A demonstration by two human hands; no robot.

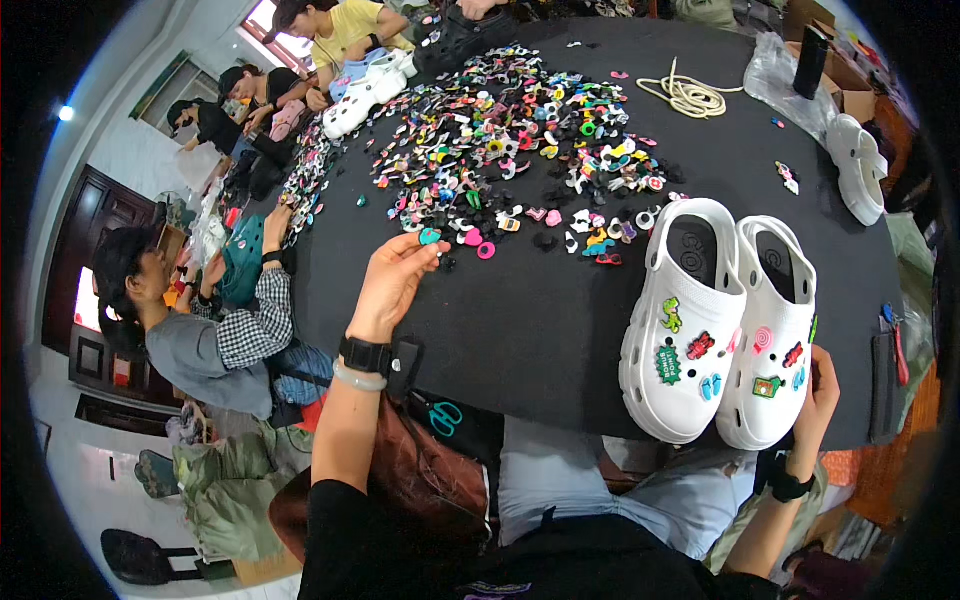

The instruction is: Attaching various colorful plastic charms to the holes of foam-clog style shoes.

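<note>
My left hand (393,280) is raised over the near left of the table, thumb and forefinger pinching a small teal shoe charm (429,237). At the right, my right hand (819,396) grips the outer side of a white clog (757,335), its fingers partly hidden behind the shoe. A second white clog (675,385) stands close beside it, toes toward me. Both carry colourful charms on their uppers, among them a green dinosaur charm (671,315) and a pink swirl charm (763,340). Pink charms (486,250) lie just beyond my left fingertips.
A wide heap of mixed charms (500,130) covers the middle of the black table (520,345). Coiled cord (692,97), a plastic bag (785,75) and another white clog (857,170) lie toward the far right. Several people sit along the left side; one holds a teal clog (243,262).
</note>
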